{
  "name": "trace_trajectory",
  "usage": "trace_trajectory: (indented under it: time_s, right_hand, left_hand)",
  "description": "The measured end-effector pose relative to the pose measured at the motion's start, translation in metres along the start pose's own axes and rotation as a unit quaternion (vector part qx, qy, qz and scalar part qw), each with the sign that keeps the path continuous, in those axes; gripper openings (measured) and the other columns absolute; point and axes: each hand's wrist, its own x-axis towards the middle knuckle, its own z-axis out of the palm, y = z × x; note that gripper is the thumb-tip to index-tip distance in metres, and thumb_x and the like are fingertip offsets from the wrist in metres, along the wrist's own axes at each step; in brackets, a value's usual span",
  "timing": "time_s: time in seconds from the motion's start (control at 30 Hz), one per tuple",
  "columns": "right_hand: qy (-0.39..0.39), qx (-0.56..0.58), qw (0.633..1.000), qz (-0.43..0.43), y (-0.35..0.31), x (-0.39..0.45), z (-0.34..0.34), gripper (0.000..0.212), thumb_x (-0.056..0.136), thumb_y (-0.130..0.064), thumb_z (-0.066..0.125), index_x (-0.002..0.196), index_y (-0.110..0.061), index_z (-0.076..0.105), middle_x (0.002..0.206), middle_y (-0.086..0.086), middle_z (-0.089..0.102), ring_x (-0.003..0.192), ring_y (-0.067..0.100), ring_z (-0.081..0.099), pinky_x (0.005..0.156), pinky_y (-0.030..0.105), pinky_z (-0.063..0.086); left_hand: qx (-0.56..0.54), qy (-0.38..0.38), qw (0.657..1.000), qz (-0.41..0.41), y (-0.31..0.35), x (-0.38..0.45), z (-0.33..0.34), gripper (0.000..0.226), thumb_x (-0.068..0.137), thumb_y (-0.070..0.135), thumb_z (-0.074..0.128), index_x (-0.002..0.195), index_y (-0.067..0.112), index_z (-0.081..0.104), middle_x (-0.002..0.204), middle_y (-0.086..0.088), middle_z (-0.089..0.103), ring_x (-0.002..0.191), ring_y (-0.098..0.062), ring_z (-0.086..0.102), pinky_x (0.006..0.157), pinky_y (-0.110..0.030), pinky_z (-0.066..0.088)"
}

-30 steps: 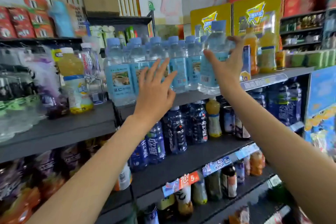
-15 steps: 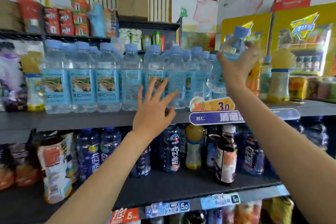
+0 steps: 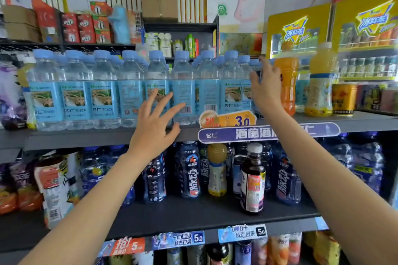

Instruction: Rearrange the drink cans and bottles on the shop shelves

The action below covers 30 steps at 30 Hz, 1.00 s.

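Both hands reach with fingers spread, gripping nothing: left hand [image 3: 154,129] before the water bottles [image 3: 129,88] on the upper shelf [image 3: 107,137]; right hand [image 3: 266,86] at the row's right end, beside an orange drink bottle [image 3: 287,84]. Price tags read "3.0" [image 3: 228,119] and "5.0" [image 3: 243,233].

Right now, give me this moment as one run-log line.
phase: restocking water row | left hand: open, fingers spread before water bottles | right hand: open, at row's right end beside orange drink bottle
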Motion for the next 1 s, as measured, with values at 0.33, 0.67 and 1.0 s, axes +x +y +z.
trace_trajectory:
  time_s: [0.33,0.67,1.0]
  right_hand:
    - [0.011,-0.071,0.997,0.026,0.037,0.003,-0.002,0.078,0.077,-0.009,0.075,0.139,-0.019,0.029,0.130,0.019,0.035,0.109,0.040,0.048,0.084,0.040,0.043]
    - [0.156,0.078,0.947,-0.269,-0.075,-0.014,-0.016,0.067,0.070,-0.005,0.074,0.116,-0.026,0.030,0.123,0.025,0.041,0.111,0.018,0.037,0.084,0.000,0.030]
    - [0.081,0.189,0.911,-0.357,-0.273,-0.108,0.133,0.071,0.075,-0.010,0.071,0.127,-0.032,0.029,0.122,0.027,0.038,0.108,0.019,0.033,0.089,0.016,0.030]
  left_hand:
    - [0.031,-0.013,0.999,0.000,-0.001,-0.001,-0.001,0.057,0.087,0.048,0.025,0.139,0.031,0.041,0.154,0.002,0.023,0.142,-0.019,-0.003,0.112,-0.050,0.003]
    - [-0.025,-0.053,0.998,-0.016,0.002,-0.020,-0.012,0.054,0.089,0.042,0.023,0.134,0.026,0.049,0.148,0.000,0.035,0.137,-0.015,0.011,0.112,-0.039,0.008]
    - [0.013,0.008,0.984,-0.180,-0.155,-0.141,-0.152,0.036,0.090,0.016,0.050,0.125,0.017,0.053,0.134,0.000,0.043,0.123,-0.015,0.032,0.106,-0.037,0.027]
